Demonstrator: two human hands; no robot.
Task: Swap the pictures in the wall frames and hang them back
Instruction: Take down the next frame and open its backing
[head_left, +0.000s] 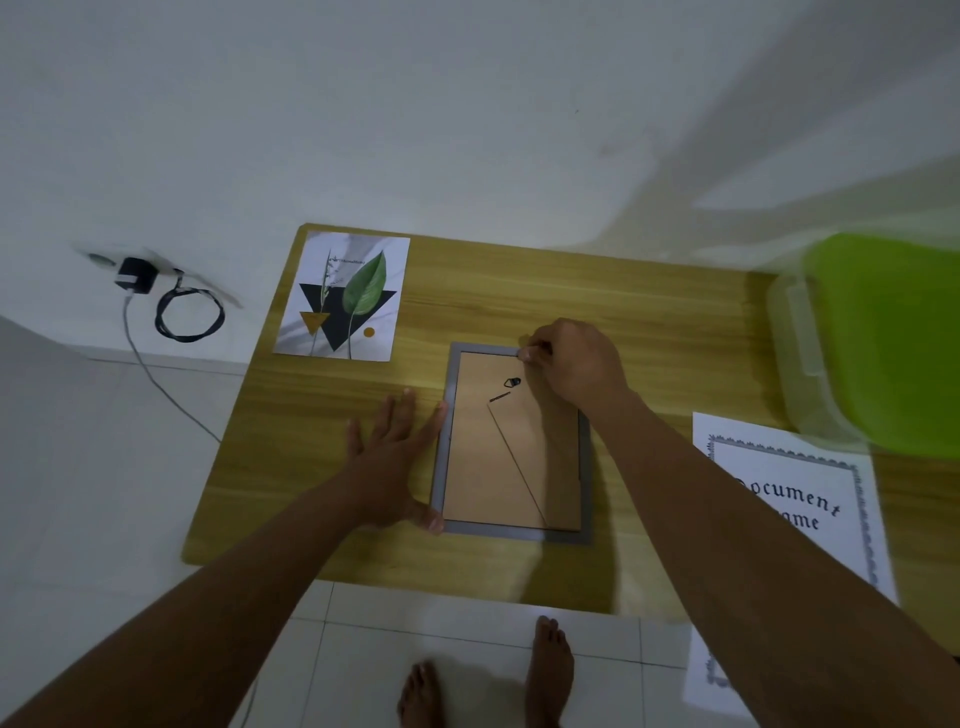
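Observation:
A grey picture frame (441, 457) lies face down on the wooden table (649, 322), its brown backing board with a small black hanger showing. My left hand (395, 457) rests flat against the frame's left edge, fingers spread, thumb at the lower left corner. My right hand (576, 364) pinches at the frame's top edge, fingertips closed on a small tab there. A leaf picture (343, 296) lies loose at the table's far left corner. A certificate sheet (800, 499) reading "Document" lies at the right, partly under my right forearm and overhanging the table's near edge.
A green-lidded clear plastic box (878, 338) stands at the table's far right. A black power adapter with a coiled cable (171, 306) hangs on the white wall at left. My bare feet (493, 680) stand on white floor tiles below the near edge.

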